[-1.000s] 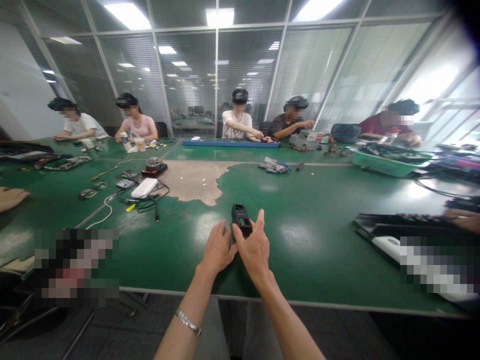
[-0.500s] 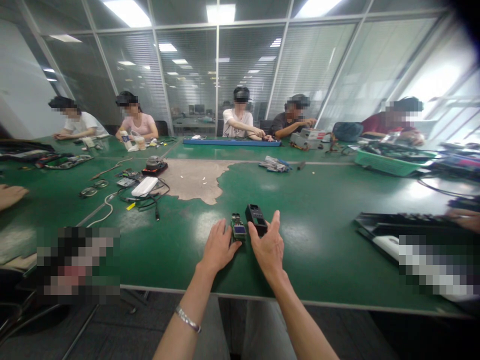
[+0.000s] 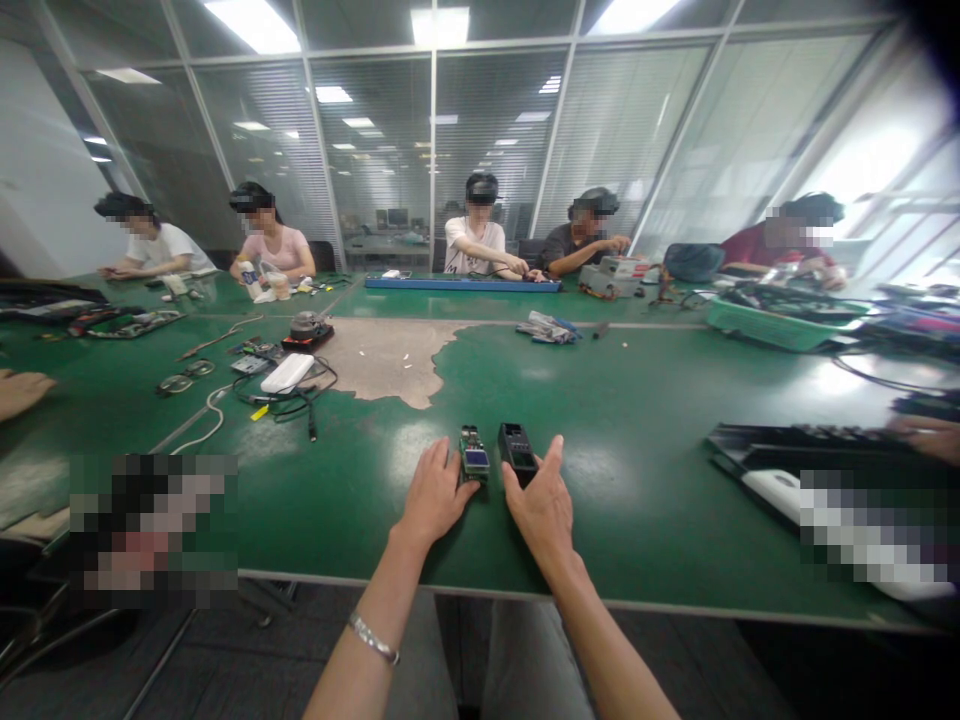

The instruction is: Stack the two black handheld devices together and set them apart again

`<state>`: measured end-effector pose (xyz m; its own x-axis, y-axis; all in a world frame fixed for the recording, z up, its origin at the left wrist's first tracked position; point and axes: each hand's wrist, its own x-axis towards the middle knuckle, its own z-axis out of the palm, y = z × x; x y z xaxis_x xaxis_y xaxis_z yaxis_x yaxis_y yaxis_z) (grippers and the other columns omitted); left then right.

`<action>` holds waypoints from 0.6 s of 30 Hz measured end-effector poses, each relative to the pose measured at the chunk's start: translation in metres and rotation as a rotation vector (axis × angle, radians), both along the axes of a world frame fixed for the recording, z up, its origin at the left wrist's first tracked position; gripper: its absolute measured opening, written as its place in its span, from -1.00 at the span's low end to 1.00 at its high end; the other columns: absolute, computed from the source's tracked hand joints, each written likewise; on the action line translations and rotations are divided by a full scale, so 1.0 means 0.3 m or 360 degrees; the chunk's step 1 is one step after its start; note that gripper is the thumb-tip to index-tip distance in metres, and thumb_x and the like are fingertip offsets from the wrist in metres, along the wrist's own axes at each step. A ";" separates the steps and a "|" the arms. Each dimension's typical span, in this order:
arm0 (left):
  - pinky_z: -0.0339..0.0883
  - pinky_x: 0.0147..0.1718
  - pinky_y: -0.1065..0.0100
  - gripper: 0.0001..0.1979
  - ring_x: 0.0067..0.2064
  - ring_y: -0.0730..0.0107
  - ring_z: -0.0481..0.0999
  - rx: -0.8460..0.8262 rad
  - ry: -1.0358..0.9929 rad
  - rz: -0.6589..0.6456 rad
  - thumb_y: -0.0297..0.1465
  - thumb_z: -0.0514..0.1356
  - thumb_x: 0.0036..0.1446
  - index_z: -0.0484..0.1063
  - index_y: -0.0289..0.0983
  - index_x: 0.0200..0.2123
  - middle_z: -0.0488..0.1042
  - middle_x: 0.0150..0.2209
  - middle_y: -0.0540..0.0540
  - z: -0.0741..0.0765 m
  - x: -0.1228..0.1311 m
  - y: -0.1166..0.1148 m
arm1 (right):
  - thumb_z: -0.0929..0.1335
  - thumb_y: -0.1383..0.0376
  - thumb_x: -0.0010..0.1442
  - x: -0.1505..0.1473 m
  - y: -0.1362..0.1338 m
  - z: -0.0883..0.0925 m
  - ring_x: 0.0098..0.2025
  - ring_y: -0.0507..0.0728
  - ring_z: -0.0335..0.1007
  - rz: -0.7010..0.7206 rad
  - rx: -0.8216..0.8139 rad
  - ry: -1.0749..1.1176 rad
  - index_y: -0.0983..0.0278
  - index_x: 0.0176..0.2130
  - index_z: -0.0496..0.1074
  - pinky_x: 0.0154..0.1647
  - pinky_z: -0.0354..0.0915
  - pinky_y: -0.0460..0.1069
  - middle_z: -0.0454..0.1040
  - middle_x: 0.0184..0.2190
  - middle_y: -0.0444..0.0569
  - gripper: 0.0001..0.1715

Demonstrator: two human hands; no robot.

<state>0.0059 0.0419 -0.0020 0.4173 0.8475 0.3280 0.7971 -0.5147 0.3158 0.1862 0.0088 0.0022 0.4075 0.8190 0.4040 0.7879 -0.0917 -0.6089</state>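
On the near part of the green table [image 3: 645,520], a small circuit board with a blue display [image 3: 475,457] stands display end towards me. My left hand [image 3: 433,495] holds it, with the fingers along its left side and the thumb at its near end. Just to the right is a hollow black plastic casing [image 3: 516,447] with openings in its top face. My right hand [image 3: 541,500] grips its near end, thumb on the left and fingers on the right, one finger pointing up. A gap separates board and casing. The fingertips under the casing are hidden.
Left of centre lie a white box [image 3: 289,374], black cables and glasses [image 3: 187,377]. A bare tan patch [image 3: 390,360] marks the tabletop. Gloves [image 3: 547,328] lie farther back. A green basket [image 3: 780,325] and a black tray-like part [image 3: 750,450] are right. Several people sit around.
My right hand has shifted the black casing slightly right and towards me, widening the gap to the circuit board. My left hand and the board have barely moved.
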 end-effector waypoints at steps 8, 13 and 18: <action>0.05 0.34 -0.09 -0.51 0.40 -0.06 0.14 0.0013 -0.0010 -0.0005 -0.12 0.14 0.35 0.31 -0.30 0.19 0.18 0.37 -0.38 -0.010 0.001 0.004 | 0.32 0.00 0.26 -0.001 0.010 -0.055 0.21 0.48 0.30 0.0020 0.0118 -0.0148 0.53 0.45 -0.34 0.10 0.32 0.30 0.28 0.25 0.47 0.17; 0.04 0.35 -0.08 -0.49 0.40 -0.07 0.14 0.0022 0.0004 -0.0003 -0.11 0.16 0.33 0.31 -0.33 0.19 0.18 0.36 -0.40 -0.010 0.002 0.004 | 0.30 -0.04 0.29 0.007 0.020 -0.086 0.34 0.50 0.12 0.0059 0.0249 -0.0188 0.57 0.44 -0.31 0.26 0.18 0.35 0.08 0.35 0.54 0.15; 0.02 0.35 -0.11 -0.46 0.41 -0.07 0.12 0.0024 0.0036 -0.0006 -0.09 0.14 0.34 0.28 -0.32 0.22 0.18 0.37 -0.39 -0.013 0.001 0.003 | 0.28 -0.04 0.30 0.010 0.018 -0.088 0.27 0.48 0.24 0.0059 0.0211 -0.0046 0.55 0.45 -0.28 0.21 0.23 0.33 0.25 0.27 0.49 0.12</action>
